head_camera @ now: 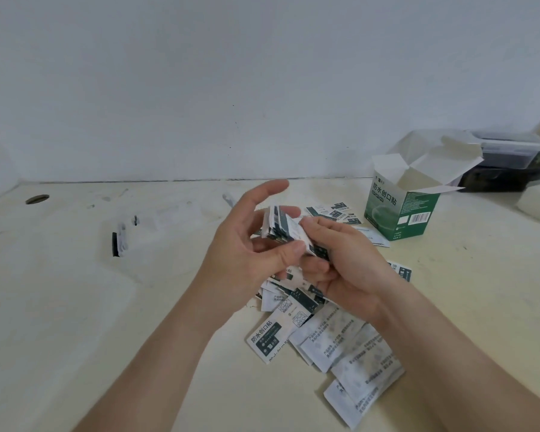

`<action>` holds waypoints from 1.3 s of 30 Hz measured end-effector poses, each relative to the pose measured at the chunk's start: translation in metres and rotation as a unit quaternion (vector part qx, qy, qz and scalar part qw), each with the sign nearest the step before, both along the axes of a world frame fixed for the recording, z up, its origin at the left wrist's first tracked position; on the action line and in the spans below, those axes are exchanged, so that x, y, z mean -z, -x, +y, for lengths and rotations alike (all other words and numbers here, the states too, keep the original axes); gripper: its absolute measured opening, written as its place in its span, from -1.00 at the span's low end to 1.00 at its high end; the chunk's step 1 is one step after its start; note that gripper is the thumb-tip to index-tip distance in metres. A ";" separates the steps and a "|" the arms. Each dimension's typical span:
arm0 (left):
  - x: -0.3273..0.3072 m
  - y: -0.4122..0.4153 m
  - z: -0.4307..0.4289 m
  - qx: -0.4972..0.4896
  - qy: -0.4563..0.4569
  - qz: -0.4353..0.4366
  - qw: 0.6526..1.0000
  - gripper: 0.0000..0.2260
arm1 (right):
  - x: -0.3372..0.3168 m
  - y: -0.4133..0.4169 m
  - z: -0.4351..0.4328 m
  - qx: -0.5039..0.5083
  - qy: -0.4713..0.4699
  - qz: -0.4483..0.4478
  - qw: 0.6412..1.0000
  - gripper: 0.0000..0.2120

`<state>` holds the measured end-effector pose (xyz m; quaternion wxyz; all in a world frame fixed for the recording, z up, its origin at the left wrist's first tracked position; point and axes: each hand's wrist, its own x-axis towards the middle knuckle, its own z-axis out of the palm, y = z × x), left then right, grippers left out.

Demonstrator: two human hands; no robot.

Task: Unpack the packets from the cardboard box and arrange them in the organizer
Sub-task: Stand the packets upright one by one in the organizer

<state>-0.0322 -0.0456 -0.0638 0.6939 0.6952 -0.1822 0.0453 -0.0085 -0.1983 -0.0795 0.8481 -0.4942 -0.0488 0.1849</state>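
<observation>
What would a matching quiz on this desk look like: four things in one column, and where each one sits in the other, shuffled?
Things:
1 stack of packets
2 cardboard box
3 loose packets
4 clear lidded tub

Places:
A standing open on the table
B far right, behind the box
C held in the left hand and right hand
D strewn flat on the table

Pairs: 1-C, 2-A, 3-D, 4-B

Before you, the cream table (75, 307) bears scattered packets (340, 347) at centre, with the open green cardboard box (399, 210) standing upright behind them, right.
</observation>
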 end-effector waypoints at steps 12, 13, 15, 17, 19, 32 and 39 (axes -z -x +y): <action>-0.002 -0.009 0.016 -0.028 0.036 0.087 0.995 -0.70 | -0.003 0.003 -0.004 -0.074 0.159 -0.111 0.978 -0.62; -0.002 -0.010 0.017 -0.028 0.032 0.098 0.994 -0.71 | -0.004 0.003 -0.006 -0.091 0.173 -0.124 0.973 -0.61; -0.003 -0.010 0.016 -0.030 0.028 0.113 0.993 -0.75 | -0.004 0.003 -0.006 -0.098 0.192 -0.126 0.968 -0.64; -0.001 -0.011 0.014 -0.035 0.022 0.119 0.992 -0.76 | -0.003 0.002 -0.005 -0.101 0.198 -0.118 0.968 -0.67; 0.000 -0.009 0.012 -0.040 0.015 0.118 0.992 -0.74 | -0.002 0.002 -0.005 -0.104 0.201 -0.111 0.968 -0.72; -0.006 0.004 0.005 -0.025 -0.311 -0.102 0.945 0.01 | -0.010 0.004 -0.008 -0.097 0.058 -0.073 0.991 -0.91; -0.002 -0.001 0.006 -0.048 -0.372 -0.160 0.913 -0.26 | -0.008 0.004 -0.008 -0.124 0.067 -0.074 0.987 -0.84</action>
